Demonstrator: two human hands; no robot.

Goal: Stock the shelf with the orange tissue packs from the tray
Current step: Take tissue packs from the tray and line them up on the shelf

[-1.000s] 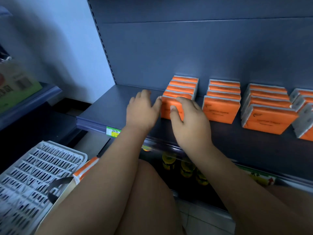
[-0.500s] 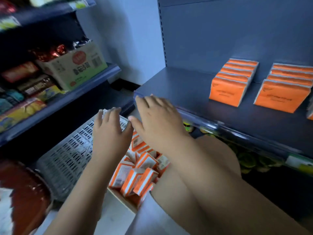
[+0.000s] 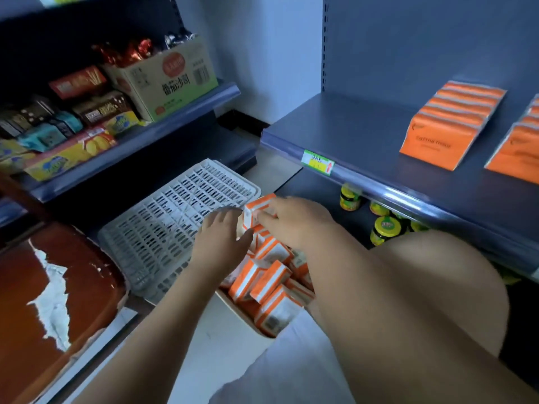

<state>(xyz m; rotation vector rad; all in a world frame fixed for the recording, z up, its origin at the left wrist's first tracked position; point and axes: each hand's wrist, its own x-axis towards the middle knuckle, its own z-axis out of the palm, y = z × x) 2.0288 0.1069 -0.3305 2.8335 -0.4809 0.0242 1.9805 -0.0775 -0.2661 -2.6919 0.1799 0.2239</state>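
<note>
Several orange tissue packs (image 3: 269, 279) lie jumbled in a shallow beige tray (image 3: 233, 309) on the floor by my knee. My right hand (image 3: 294, 221) reaches across the tray and its fingertips pinch an upright orange pack (image 3: 256, 207) at the far end of the pile. Just left of it, my left hand (image 3: 220, 239) hovers over the packs with straight fingers and holds nothing. On the grey shelf (image 3: 364, 135) to the right, two rows of orange packs (image 3: 450, 123) stand upright, the second row (image 3: 519, 150) cut off by the frame edge.
A white slotted plastic basket (image 3: 172, 220) lies left of the tray. Yellow-lidded jars (image 3: 383, 228) stand under the shelf. The left shelving holds snack boxes and a cardboard carton (image 3: 172, 77). A peeling red-brown surface (image 3: 43, 287) sits at lower left. My knee (image 3: 437, 287) fills the lower right.
Both hands left the shelf row, swung down and left to the tray, and the right hand has taken hold of a pack. My view turned left and down.
</note>
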